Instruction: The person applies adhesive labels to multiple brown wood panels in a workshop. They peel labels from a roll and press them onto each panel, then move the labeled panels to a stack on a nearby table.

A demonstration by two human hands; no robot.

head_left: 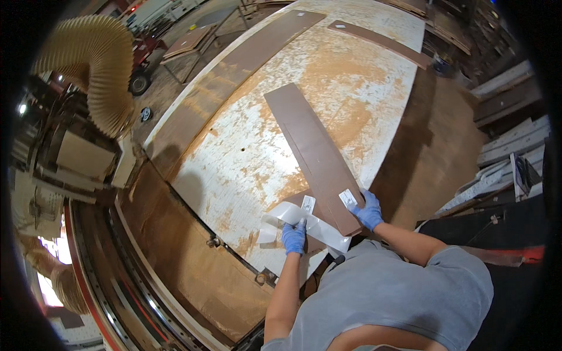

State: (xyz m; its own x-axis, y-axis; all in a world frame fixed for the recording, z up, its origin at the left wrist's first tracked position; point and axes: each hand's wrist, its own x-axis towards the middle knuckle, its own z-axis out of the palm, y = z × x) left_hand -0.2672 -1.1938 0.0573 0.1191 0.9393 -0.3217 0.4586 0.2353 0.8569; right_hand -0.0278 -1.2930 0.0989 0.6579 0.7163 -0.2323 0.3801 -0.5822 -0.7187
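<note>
while a ribbed tan duct (pixel 96 70) curls over the machine (pixel 70 158) at far left, the work sits further right on a big pale worktop (pixel 246 152), its surface flaky white with rusty orange patches and rough to the look. a long brown strip (pixel 234 70) lies flat along its left edge, out of the way. the left hand (pixel 294 236), in a blue glove, has its grip pinched on a glossy white sheet (pixel 304 225) that curls up off the worktop, likely a label backing or film, though the view is too small to be sure. just right, a smooth flat brown board (pixel 313 152) runs diagonally up the worktop, its near end over the edge by the person's body, where a small white label (pixel 348 198) is stuck. the right hand (pixel 369 212), gloved too, clamps that near end, fingers on top, steadying it so the board stays put. another narrow strip (pixel 380 42) lies at the far right.
</note>
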